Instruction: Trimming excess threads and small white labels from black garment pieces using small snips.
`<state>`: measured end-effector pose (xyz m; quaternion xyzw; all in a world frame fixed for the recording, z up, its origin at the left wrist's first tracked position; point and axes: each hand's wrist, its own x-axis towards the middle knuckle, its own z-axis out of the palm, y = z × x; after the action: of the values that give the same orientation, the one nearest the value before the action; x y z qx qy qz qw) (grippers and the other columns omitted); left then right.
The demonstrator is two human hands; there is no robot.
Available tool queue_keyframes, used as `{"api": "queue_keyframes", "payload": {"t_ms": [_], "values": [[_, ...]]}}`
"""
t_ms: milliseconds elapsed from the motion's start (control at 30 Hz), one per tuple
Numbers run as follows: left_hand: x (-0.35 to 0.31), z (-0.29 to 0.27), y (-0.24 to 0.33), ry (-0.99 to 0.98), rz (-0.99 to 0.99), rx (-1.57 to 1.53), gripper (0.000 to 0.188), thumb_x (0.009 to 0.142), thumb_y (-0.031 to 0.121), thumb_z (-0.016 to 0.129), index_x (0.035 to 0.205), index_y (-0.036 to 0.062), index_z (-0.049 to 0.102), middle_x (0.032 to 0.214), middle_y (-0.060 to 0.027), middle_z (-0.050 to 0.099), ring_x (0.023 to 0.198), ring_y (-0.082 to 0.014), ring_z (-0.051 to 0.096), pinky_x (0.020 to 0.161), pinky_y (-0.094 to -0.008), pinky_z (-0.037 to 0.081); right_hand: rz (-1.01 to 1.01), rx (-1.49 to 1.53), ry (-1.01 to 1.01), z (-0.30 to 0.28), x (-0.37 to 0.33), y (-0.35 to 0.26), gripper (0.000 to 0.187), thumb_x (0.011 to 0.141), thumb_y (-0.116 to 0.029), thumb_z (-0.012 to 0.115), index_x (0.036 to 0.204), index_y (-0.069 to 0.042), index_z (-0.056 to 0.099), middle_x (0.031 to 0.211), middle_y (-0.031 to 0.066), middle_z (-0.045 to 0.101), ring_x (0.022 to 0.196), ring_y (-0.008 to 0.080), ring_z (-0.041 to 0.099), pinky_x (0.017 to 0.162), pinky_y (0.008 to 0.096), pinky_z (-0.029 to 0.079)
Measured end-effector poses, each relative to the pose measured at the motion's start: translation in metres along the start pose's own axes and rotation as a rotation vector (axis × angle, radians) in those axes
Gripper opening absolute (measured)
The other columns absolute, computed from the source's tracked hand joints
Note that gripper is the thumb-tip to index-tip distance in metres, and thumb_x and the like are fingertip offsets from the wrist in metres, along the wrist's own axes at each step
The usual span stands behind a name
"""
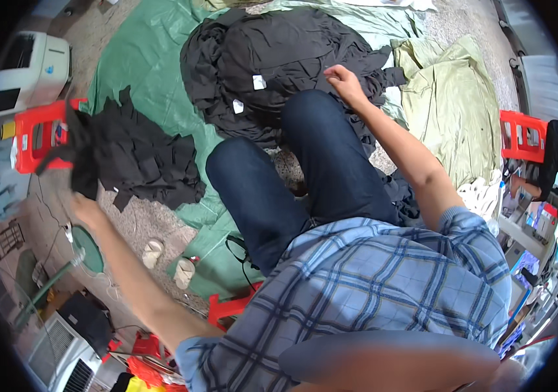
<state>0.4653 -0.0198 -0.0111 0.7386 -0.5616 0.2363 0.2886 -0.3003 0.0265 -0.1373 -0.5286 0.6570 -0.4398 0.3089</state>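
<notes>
The left hand (84, 209), blurred, seems closed on one black garment (84, 171), beside one smaller dark pile (151, 160). The right hand (344, 83), half open, fingers curled, holds nothing over one large dark pile (279, 49) with two white tags (259, 82).

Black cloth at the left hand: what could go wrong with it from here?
The black cloth by the left hand overlaps the red stool in this view, so it might snag there; actual contact is unclear. Pieces could also pick up dirt: the smaller black pile partly spills off the green sheet onto the speckled floor.
</notes>
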Motion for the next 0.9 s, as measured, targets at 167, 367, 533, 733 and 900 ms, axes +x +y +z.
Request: {"api": "queue_keyframes", "payload": {"t_ms": [167, 367, 533, 733, 900], "values": [[-0.149, -0.008, -0.054, -0.269, -0.252, 0.090, 0.027, 0.094, 0.018, 0.048, 0.091, -0.0061, 0.059, 0.085, -0.0248, 0.064, 0.075, -0.0395, 0.062, 0.068, -0.0467, 0.048, 0.036, -0.431, -0.008, 0.094, 0.050, -0.059, 0.033, 0.084, -0.025, 0.060, 0.115, -0.017, 0.054, 0.098, 0.0159, 0.069, 0.094, 0.0351, 0.066, 0.079, 0.0447, 0.050], [-0.176, 0.000, 0.027, -0.264, -0.780, -0.315, 0.021, 0.086, 0.013, 0.062, 0.099, -0.0020, 0.058, 0.092, -0.0145, 0.061, 0.076, -0.0213, 0.060, 0.066, -0.0349, 0.048, -0.063, -0.426, 0.000, 0.110, 0.097, -0.053, 0.023, 0.086, -0.020, 0.057, 0.109, -0.017, 0.057, 0.094, 0.0181, 0.067, 0.091, 0.0372, 0.065, 0.076, 0.0481, 0.049], [-0.125, -0.039, 0.200, -0.392, -0.362, -0.657, 0.039, 0.087, 0.003, 0.061, 0.123, -0.0031, 0.049, 0.121, -0.0166, 0.053, 0.099, -0.0231, 0.060, 0.088, -0.0330, 0.048, 0.050, 0.587, -0.368, 0.075, 0.058, -0.146, 0.022, 0.089, -0.019, 0.061, 0.103, -0.003, 0.057, 0.077, -0.0069, 0.051, 0.071, 0.0037, 0.046, 0.063, 0.0220, 0.040], [-0.094, -0.025, 0.378, -0.446, 0.293, -0.745, 0.074, 0.070, -0.008, 0.061, 0.139, -0.0027, 0.035, 0.142, -0.0219, 0.039, 0.131, -0.0370, 0.040, 0.110, -0.0428, 0.032, -0.341, 0.762, -1.009, -0.016, -0.081, -0.298, 0.032, 0.079, -0.026, 0.070, 0.082, -0.001, 0.051, 0.079, 0.0001, 0.048, 0.072, 0.0101, 0.044, 0.064, 0.0259, 0.036], [-0.137, 0.044, 0.399, -0.636, 0.476, -0.599, 0.031, 0.086, 0.005, 0.047, 0.110, 0.0131, 0.065, 0.140, -0.0116, 0.048, 0.135, -0.0356, 0.035, 0.108, -0.0485, 0.028, -0.375, 1.107, -0.875, -0.063, -0.134, -0.331, 0.032, 0.071, -0.029, 0.073, 0.069, 0.000, 0.059, 0.071, 0.0083, 0.057, 0.066, 0.0210, 0.055, 0.065, 0.0355, 0.043]]}}
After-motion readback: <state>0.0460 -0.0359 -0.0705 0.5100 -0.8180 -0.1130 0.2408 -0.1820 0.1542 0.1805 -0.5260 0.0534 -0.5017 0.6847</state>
